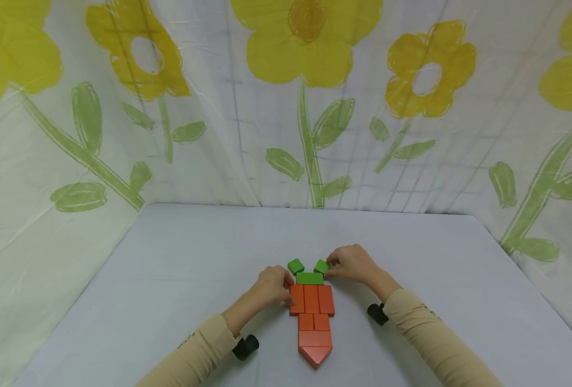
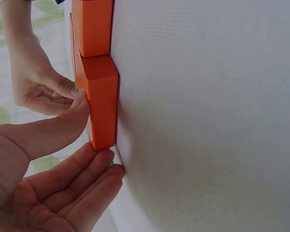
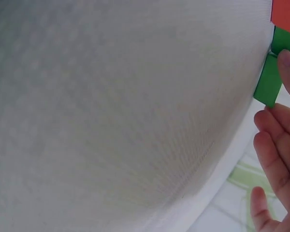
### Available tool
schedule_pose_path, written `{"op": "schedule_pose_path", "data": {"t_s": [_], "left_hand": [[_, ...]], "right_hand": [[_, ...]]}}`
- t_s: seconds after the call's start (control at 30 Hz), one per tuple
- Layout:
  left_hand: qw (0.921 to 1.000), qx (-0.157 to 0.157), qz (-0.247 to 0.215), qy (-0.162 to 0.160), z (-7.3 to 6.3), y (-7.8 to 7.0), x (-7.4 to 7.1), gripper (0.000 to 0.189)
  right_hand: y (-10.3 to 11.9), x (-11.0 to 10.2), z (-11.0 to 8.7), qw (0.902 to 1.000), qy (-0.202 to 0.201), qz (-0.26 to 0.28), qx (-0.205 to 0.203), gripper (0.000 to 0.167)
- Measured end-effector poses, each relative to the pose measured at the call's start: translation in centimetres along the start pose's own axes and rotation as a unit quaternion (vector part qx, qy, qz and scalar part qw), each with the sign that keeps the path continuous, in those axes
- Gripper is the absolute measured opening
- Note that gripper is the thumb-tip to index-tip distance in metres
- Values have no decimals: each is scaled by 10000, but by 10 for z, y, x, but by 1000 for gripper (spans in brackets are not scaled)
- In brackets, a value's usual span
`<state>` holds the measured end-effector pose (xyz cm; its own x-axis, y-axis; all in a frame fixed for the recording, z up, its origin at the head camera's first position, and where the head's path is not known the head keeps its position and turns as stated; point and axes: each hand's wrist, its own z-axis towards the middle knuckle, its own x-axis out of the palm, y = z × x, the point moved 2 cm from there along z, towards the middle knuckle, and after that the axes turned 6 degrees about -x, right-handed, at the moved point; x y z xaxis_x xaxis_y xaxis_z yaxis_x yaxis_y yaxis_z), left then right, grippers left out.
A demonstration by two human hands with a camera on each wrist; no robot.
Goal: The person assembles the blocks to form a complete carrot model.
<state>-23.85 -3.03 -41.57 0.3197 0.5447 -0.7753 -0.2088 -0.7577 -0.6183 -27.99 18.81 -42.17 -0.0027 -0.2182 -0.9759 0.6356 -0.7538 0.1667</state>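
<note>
Flat on the white table (image 1: 179,279) lies a carrot figure of orange blocks (image 1: 312,317), pointed toward me, topped by a green bar (image 1: 310,278) and two small green cubes. My left hand (image 1: 288,287) rests against the figure's upper left orange block (image 2: 101,96), thumb on its face and straight fingers (image 2: 87,169) at its end. My right hand (image 1: 329,266) pinches the right green cube (image 1: 321,265) between thumb and fingers (image 3: 273,125); in the right wrist view that cube (image 3: 269,79) touches the bar. The left green cube (image 1: 295,265) sits free.
A cloth printed with yellow flowers (image 1: 310,48) hangs close around the table's back and sides. The table's far edge (image 1: 305,207) runs just under it. Black wrist cameras (image 1: 245,346) sit on both sleeves, near the tabletop.
</note>
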Motion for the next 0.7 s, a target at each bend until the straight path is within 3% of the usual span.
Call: {"op": "schedule_pose_path", "data": {"t_s": [0.5,0.7], "left_hand": [[9999,-117,-19,57,1,0,-1,36],[10000,-51,57,42,1,1,0,36]], "right_hand": [[3,-1,0,9998,20,-141,114,28],[3,1,-2,9995,124,-176,232,36]]}}
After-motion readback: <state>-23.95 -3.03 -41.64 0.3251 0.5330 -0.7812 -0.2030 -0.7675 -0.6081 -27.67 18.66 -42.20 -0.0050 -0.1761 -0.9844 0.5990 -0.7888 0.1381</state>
